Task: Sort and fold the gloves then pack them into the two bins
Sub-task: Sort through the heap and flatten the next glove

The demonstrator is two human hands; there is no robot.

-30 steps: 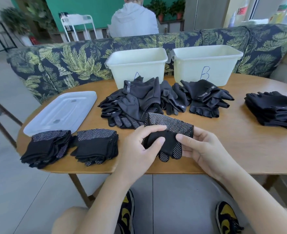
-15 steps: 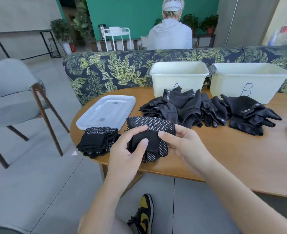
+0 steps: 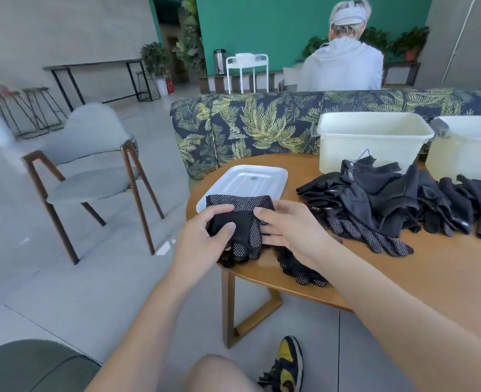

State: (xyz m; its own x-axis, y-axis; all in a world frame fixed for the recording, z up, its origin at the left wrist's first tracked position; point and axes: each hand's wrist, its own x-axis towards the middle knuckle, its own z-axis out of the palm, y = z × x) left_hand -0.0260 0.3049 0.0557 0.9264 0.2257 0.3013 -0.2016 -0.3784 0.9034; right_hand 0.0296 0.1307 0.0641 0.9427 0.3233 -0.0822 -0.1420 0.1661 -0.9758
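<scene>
While both hands (image 3: 205, 239) hold it, folded glove (image 3: 243, 227) shows white dots.

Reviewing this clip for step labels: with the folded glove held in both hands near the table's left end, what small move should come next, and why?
Probably lower the folded glove onto the folded gloves lying just under it at the table edge. Left hand and right hand both grip it, folded, above them; the bins look out of easy reach.

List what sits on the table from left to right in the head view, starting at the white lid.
White lid → folded dotted glove held by the left hand and right hand → loose glove pile → left bin → right bin.
</scene>
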